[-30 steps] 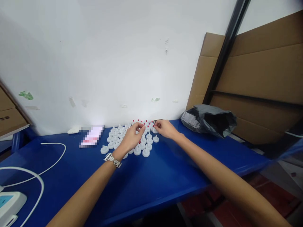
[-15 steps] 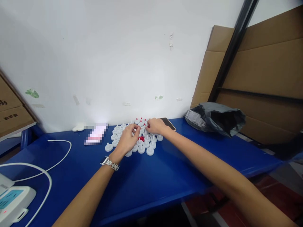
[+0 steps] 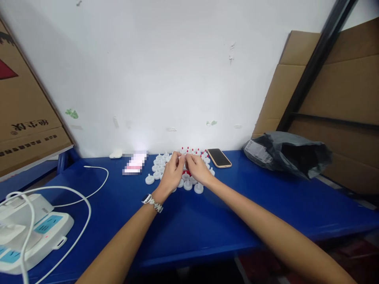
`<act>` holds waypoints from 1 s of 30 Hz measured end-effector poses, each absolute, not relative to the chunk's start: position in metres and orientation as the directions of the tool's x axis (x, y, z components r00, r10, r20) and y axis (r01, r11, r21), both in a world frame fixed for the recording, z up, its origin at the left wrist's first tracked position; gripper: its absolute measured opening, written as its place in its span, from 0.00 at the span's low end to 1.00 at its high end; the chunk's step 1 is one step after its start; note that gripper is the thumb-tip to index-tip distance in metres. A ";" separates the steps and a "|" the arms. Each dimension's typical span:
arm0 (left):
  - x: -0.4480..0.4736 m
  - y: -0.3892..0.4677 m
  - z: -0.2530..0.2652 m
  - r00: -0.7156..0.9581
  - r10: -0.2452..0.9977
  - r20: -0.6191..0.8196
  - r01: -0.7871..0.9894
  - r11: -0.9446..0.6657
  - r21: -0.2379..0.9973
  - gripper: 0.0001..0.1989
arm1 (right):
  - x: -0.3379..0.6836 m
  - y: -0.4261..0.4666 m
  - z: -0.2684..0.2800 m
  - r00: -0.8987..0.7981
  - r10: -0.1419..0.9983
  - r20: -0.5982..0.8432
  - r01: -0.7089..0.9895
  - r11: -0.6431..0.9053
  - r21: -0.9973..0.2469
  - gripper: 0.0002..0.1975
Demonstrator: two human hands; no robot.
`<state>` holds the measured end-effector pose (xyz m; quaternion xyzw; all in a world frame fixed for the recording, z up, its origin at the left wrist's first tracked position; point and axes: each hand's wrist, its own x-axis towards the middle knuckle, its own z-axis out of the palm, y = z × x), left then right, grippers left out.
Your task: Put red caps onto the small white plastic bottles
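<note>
My left hand (image 3: pixel 173 170) and my right hand (image 3: pixel 197 167) meet above a cluster of white nozzle caps (image 3: pixel 187 184) on the blue table. Fingertips and thumbs are pinched close together; whatever lies between them is hidden. Red tips sit on several caps at the back, such as one white cap with a red tip (image 3: pixel 188 150). Between and just under the hands, loose small red tips (image 3: pixel 186 172) show in part. To the left of my left hand stand more white caps without red tips (image 3: pixel 149 179). A watch and a bracelet are on my left wrist.
A phone (image 3: pixel 219 157) lies right of the caps, and a lit, blurred-out screen (image 3: pixel 135 162) to the left. A white case (image 3: pixel 115 154) sits by the wall. The grey plastic bag (image 3: pixel 287 154) is at right; a power strip (image 3: pixel 44 232) with white cables is at left.
My right hand has come from the red-tipped caps at the back to meet my left hand at the front. The whole view has shifted, showing more of the left side.
</note>
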<state>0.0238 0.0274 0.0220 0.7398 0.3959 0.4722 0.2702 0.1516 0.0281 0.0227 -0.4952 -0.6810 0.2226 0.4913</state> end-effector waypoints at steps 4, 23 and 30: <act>0.040 0.025 0.021 0.076 0.860 0.505 0.228 -0.508 0.831 0.13 | 0.139 0.021 0.021 0.056 0.868 0.493 0.423 0.427 -0.799 0.18; 0.005 0.043 0.026 0.197 0.895 0.400 0.473 -0.444 0.761 0.16 | 0.181 0.036 0.017 -0.200 0.870 0.451 0.700 0.449 -0.556 0.17; 0.020 0.040 0.020 0.305 0.897 0.321 0.284 -0.407 0.868 0.21 | 0.192 0.030 0.031 -0.207 0.860 0.466 0.193 0.503 -0.842 0.15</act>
